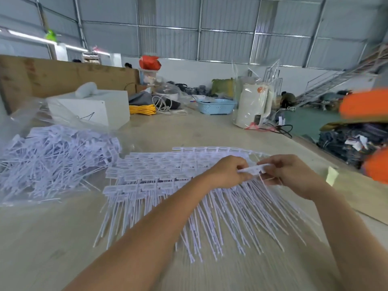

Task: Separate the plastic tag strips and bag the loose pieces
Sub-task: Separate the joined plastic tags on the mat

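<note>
A wooden table (210, 131) holds one clear bag (42, 143) of loose tags at left and a spread of joined tag strips (159, 175) under both hands. Left hand (226, 173) and right hand (291, 175) together pinch one white tag (255, 168).

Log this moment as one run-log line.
step: separating | left hand + right hand: pinching tag strip | loose pieces: in clear bag

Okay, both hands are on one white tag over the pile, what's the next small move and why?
Probably pull it apart: the left hand and right hand pinch opposite ends of one tag above the joined strips. Then drop it in the clear bag at left.
</note>
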